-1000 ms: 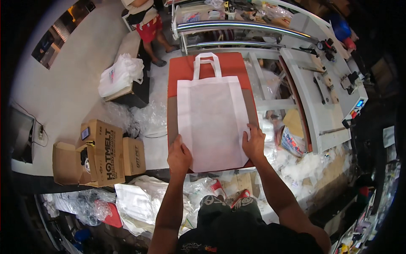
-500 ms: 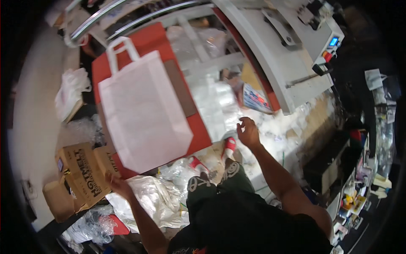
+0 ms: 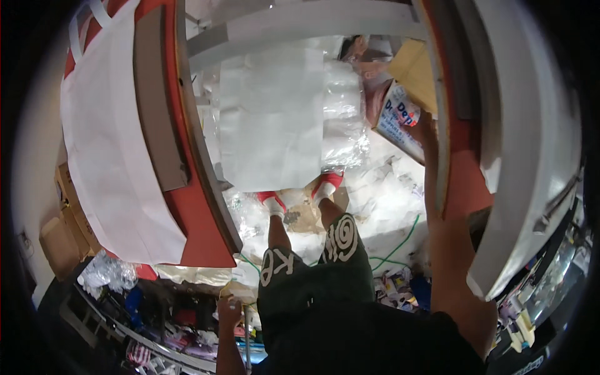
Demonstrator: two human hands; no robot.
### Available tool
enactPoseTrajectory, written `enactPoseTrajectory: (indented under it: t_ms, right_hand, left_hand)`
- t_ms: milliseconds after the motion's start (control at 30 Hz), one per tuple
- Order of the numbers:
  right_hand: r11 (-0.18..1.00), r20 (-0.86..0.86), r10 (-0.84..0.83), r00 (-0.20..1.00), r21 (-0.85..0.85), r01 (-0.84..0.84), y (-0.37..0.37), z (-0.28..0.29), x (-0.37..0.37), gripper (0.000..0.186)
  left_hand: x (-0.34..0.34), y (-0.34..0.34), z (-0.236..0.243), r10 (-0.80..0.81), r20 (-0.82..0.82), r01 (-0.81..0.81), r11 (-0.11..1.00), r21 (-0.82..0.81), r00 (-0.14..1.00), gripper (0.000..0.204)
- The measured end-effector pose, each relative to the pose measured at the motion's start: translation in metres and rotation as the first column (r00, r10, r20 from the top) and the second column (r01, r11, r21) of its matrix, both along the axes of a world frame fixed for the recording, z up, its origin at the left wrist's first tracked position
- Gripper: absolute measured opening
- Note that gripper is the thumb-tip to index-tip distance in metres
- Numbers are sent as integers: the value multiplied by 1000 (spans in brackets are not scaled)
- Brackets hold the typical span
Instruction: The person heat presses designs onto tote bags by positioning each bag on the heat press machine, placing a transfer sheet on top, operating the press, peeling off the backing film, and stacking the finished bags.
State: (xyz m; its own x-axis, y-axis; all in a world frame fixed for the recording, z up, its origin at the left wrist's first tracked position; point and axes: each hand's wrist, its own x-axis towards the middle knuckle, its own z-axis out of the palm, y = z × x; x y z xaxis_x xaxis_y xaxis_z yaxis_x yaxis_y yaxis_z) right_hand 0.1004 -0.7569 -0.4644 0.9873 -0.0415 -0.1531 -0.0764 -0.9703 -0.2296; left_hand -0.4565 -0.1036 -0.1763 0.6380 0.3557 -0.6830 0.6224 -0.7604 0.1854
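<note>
A flat white tote bag [image 3: 115, 144] lies on the red platen [image 3: 206, 231] at the left, its handles toward the far end. My right hand [image 3: 427, 128] reaches far forward beside a printed white and blue box [image 3: 397, 119] under the machine. Its fingers are dim and partly hidden by the frame edge, so I cannot see whether they grip the box. My left hand [image 3: 230, 309] hangs low near my left leg, fingers loosely curled, with nothing plainly in it. Between the platens, white flat bags or sheets [image 3: 272, 119] lie on a plastic-wrapped stack [image 3: 344, 119].
A pale grey machine body [image 3: 537, 125] with a second red platen [image 3: 465, 162] stands close on the right, over my forearm. A yellow-brown carton [image 3: 415, 72] sits behind the printed box. Cardboard boxes [image 3: 69, 231] stand at the left, and a green cord [image 3: 403, 240] crosses the floor.
My view has shifted forward, closer to the machine. My right hand has stretched ahead to beside the printed box. My left hand has moved from near the cardboard box back toward my leg.
</note>
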Motion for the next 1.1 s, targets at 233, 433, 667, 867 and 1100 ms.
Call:
enactPoseTrajectory:
  t_ms: [233, 433, 667, 867, 1100]
  right_hand:
    - [997, 34, 75, 997, -15, -75, -8, 45, -9, 41]
    - [932, 42, 258, 965, 250, -260, 86, 206, -95, 15]
    - [566, -233, 524, 819, 814, -130, 267, 446, -171, 17]
    - [536, -138, 537, 832, 818, -210, 382, 521, -117, 37]
    - [757, 478, 243, 844, 451, -473, 470, 510, -68, 57]
  left_hand:
    - [86, -62, -17, 80, -73, -91, 982, -164, 994, 40]
    - [227, -139, 44, 131, 216, 2, 850, -527, 968, 51]
    - [326, -126, 191, 100, 554, 294, 762, -577, 826, 59]
    - [346, 8, 208, 256, 437, 171, 666, -727, 862, 21]
    - [464, 156, 162, 417, 741, 56, 853, -519, 527, 22]
